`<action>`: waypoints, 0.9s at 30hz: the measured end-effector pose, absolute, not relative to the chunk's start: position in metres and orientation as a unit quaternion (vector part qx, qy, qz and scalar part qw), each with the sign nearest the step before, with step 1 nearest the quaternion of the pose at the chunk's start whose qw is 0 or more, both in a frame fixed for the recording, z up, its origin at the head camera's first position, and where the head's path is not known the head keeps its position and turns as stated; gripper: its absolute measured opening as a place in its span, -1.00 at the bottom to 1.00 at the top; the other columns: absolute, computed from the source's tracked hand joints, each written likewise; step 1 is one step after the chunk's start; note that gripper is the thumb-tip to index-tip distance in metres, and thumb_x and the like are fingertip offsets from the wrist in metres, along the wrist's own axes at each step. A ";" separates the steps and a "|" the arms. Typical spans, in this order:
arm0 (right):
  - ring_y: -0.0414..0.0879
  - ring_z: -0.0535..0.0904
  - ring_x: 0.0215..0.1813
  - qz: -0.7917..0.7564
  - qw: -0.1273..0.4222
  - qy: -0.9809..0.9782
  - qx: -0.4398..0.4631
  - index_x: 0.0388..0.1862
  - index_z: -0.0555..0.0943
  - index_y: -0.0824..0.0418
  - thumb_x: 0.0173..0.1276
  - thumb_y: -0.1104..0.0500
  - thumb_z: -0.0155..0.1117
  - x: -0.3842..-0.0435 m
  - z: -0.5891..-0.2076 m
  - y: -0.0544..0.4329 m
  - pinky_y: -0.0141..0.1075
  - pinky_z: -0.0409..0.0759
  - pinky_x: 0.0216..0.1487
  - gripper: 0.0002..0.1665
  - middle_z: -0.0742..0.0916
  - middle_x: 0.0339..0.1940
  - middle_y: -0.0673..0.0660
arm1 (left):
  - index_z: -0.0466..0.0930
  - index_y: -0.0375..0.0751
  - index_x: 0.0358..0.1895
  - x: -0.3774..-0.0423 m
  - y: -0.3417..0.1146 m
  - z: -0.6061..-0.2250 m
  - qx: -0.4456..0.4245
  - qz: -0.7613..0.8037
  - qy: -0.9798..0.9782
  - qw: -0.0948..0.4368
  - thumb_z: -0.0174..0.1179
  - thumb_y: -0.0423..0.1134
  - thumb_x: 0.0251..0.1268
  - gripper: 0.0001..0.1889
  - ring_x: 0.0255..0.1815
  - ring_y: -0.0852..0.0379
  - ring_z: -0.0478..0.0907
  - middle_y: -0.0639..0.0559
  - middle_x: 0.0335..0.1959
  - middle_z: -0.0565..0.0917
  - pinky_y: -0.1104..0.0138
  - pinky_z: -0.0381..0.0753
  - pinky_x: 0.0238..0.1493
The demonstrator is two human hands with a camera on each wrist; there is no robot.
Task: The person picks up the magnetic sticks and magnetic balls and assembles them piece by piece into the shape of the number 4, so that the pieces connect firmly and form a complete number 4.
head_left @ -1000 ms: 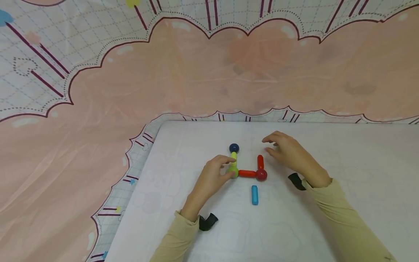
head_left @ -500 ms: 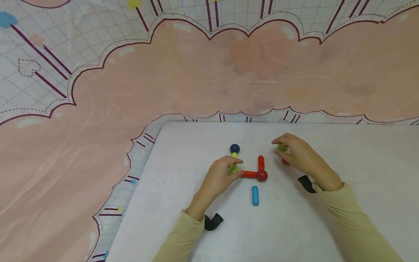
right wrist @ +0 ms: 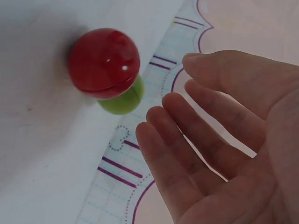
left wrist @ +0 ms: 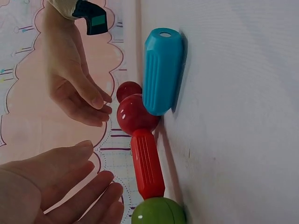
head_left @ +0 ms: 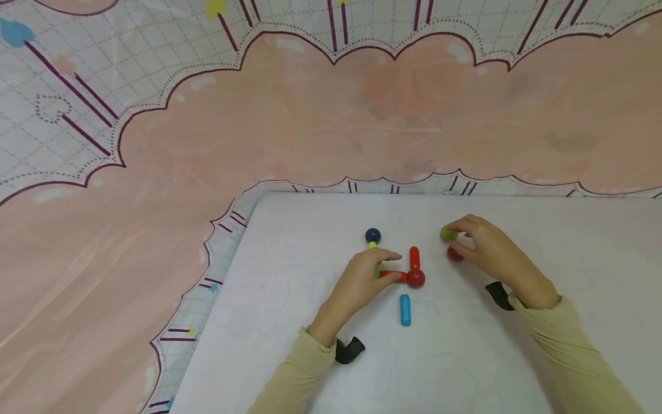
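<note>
My left hand (head_left: 362, 279) hovers over a joined toy of balls and rods, fingers loosely extended and holding nothing. From that toy show a dark blue ball (head_left: 373, 236), a red rod (head_left: 393, 276) running sideways, a red ball (head_left: 416, 279) and an upright red rod (head_left: 414, 258). The left hand covers most of a yellow-green rod; the green ball (left wrist: 159, 212) at the corner shows in the left wrist view. At the right, my right hand (head_left: 486, 250) is beside a loose green ball (head_left: 447, 233) and red ball (head_left: 455, 254). Its fingers are spread, gripping neither ball in the right wrist view.
A loose light-blue rod (head_left: 405, 310) lies just nearer than the toy. All of it is on a white tabletop (head_left: 258, 345). Beyond the table's far and left edges is a peach patterned cloth (head_left: 331, 126). Both wrists carry black straps.
Both hands have shifted to the right. The green and red balls, hidden behind the right hand at first, now show beside its fingertips. The left hand now covers more of the toy's corner.
</note>
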State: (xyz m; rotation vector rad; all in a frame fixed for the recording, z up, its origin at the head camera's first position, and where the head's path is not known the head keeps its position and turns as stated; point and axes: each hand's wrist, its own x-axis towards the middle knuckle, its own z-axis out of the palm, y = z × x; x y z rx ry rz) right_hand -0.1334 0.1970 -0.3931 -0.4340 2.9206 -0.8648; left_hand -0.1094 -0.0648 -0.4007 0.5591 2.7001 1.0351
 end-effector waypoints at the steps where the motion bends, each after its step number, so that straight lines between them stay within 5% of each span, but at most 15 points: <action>1: 0.25 0.56 0.08 -0.280 0.034 0.949 -0.139 0.13 0.59 0.38 0.32 0.29 0.37 -0.133 -0.393 0.198 0.13 0.61 0.10 -0.59 0.65 0.05 0.32 | 0.66 -0.08 0.16 -0.109 -0.063 -0.401 0.191 0.351 0.912 0.099 0.39 -0.17 0.24 -0.59 0.19 0.13 0.57 0.12 0.11 0.69 0.34 0.59 0.17; 27: 0.16 0.62 -0.08 -0.272 0.050 0.945 -0.176 -0.08 0.67 0.39 0.23 0.32 0.44 -0.130 -0.405 0.206 0.07 0.67 -0.01 -0.72 0.68 -0.10 0.27 | 0.67 -0.01 0.11 -0.115 -0.036 -0.412 0.223 0.283 0.924 0.128 0.38 -0.11 0.25 -0.64 -0.05 0.26 0.58 0.09 -0.04 0.66 0.51 0.59 0.02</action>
